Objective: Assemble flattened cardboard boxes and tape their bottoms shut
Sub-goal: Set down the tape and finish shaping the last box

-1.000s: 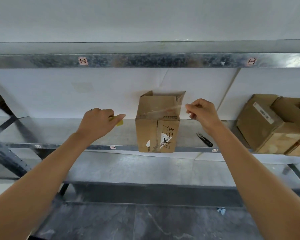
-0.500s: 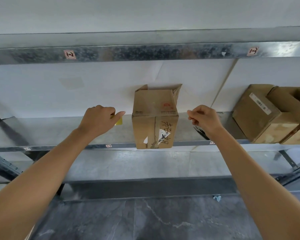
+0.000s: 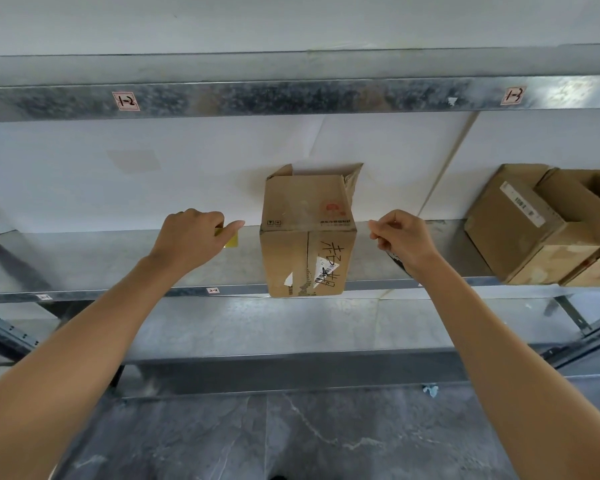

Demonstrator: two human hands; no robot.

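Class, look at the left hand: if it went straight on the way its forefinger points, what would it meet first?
Probably the cardboard box: the left hand points its forefinger rightward at the box's left side near its top edge. Depth is unclear, so it might pass in front.

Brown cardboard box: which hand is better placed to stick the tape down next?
Likely right. The right hand pinches what seems clear tape beside the brown cardboard box; the left hand is occupied gripping a yellow object.
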